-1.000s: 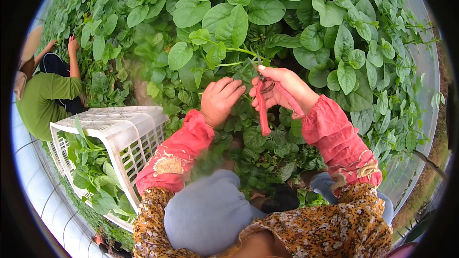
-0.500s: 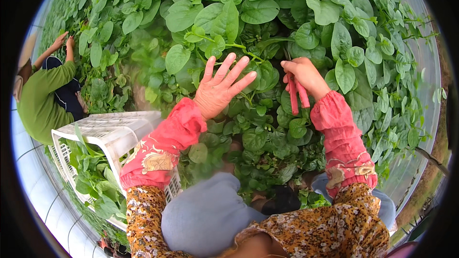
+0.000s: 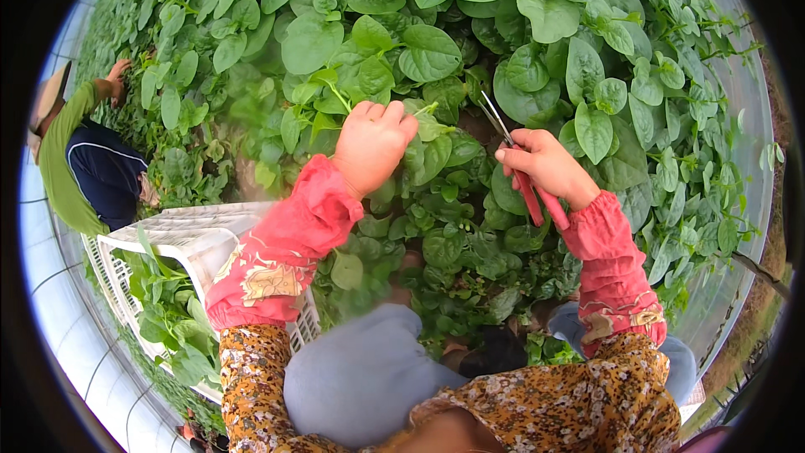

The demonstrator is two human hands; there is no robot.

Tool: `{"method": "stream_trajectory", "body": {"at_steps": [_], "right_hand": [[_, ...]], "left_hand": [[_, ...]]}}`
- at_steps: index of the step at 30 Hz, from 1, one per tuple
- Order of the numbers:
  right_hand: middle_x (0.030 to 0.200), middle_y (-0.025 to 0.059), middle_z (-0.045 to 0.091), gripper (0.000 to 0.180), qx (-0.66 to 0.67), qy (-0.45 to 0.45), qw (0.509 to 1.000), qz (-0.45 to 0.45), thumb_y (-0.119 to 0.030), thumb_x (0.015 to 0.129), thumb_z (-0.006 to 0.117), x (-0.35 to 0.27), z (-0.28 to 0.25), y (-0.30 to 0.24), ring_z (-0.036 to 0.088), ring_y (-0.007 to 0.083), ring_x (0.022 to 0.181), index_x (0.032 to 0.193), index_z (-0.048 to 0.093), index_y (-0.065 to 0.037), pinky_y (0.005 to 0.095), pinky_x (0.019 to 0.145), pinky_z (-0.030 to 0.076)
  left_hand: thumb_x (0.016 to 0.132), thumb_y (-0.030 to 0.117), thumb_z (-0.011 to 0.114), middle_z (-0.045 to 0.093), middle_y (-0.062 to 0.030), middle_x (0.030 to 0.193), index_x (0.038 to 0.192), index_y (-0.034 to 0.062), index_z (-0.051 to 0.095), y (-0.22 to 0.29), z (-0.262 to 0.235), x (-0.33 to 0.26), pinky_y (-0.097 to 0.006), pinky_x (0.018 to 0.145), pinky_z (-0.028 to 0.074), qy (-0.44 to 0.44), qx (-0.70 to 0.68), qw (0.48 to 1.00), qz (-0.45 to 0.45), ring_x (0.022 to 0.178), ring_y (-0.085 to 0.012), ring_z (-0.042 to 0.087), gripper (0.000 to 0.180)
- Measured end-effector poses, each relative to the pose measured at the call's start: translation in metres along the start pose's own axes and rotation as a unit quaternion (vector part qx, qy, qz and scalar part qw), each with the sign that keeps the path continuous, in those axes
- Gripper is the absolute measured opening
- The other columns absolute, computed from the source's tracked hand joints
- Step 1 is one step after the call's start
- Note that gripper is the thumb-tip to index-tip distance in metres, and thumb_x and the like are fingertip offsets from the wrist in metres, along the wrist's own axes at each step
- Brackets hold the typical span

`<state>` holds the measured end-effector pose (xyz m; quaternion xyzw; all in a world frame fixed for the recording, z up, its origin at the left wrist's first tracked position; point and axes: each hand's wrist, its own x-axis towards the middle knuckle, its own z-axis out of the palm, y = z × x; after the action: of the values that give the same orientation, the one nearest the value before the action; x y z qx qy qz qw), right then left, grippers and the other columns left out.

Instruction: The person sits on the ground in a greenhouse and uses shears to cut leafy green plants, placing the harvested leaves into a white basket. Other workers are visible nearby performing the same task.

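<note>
Left hand [image 3: 371, 144]: closed around a leafy green stem [image 3: 334, 94]. Right hand [image 3: 547, 166]: grasping red-handled scissors [image 3: 521, 169], blades seemingly slightly parted. White crate [image 3: 201, 239] alongside.

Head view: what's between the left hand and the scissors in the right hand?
In the head view, leafy green stems fill the gap between the left hand and the scissors held by the right hand.

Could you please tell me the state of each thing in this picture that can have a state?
left hand: closed around a leafy green stem
right hand: gripping red-handled scissors
red-handled scissors: blades nearly closed, pointing up into the leaves
white plastic crate: partly filled with cut greens
</note>
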<state>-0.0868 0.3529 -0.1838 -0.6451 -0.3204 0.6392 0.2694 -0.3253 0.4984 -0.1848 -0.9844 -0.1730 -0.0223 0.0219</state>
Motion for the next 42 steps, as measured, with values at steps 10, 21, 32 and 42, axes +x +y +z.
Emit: {"method": "stream_trajectory", "body": {"at_steps": [10,21,32,42], "right_hand": [[0.075,0.0054,0.06,0.025,0.122,-0.015,0.992,-0.026,-0.025,0.089,0.059,-0.024,0.001,-0.008,0.058,0.0145,0.061,0.091,0.057,0.0,0.0279,0.057,0.047],[0.079,0.0091,0.064,0.03,0.212,-0.077,0.974,0.03,-0.03,0.089,0.058,-0.022,0.027,0.012,0.064,0.0213,0.062,0.094,0.057,-0.001,0.0313,0.057,0.053],[0.068,0.013,0.063,0.031,0.015,-0.132,0.987,0.088,-0.024,0.087,0.059,0.03,0.047,0.025,0.061,0.0226,0.051,0.079,0.058,0.007,0.0338,0.047,0.049],[0.069,0.0104,0.063,0.024,0.104,-0.157,0.973,0.133,-0.019,0.087,0.059,0.021,0.041,0.045,0.062,0.0204,0.053,0.079,0.057,0.003,0.032,0.05,0.05]], "left_hand": [[0.07,-0.008,0.066,0.061,-0.0104,0.098,0.108,0.0023,0.064,-0.005,-0.218,-0.109,-0.029,0.082,0.047,0.189,-0.039,0.929,-0.315,0.088,-0.0228,0.061,0.039],[0.059,-0.007,0.074,0.029,-0.0194,0.149,0.15,0.0141,0.018,-0.041,-0.339,-0.353,-0.039,0.1,0.042,-0.23,0.064,0.817,-0.524,0.131,-0.0331,0.04,0.109],[0.087,0.015,0.062,0.063,-0.0167,0.108,0.113,0.002,0.059,0.039,-0.07,-0.024,-0.039,0.083,0.049,0.007,-0.257,0.95,-0.177,0.097,-0.0353,0.06,0.03],[0.065,0.024,0.078,0.058,-0.0104,0.114,0.096,0.0119,0.071,0.059,0.048,-0.061,-0.04,0.092,0.038,-0.018,-0.207,0.959,-0.191,0.111,-0.0292,0.049,0.034]]}}
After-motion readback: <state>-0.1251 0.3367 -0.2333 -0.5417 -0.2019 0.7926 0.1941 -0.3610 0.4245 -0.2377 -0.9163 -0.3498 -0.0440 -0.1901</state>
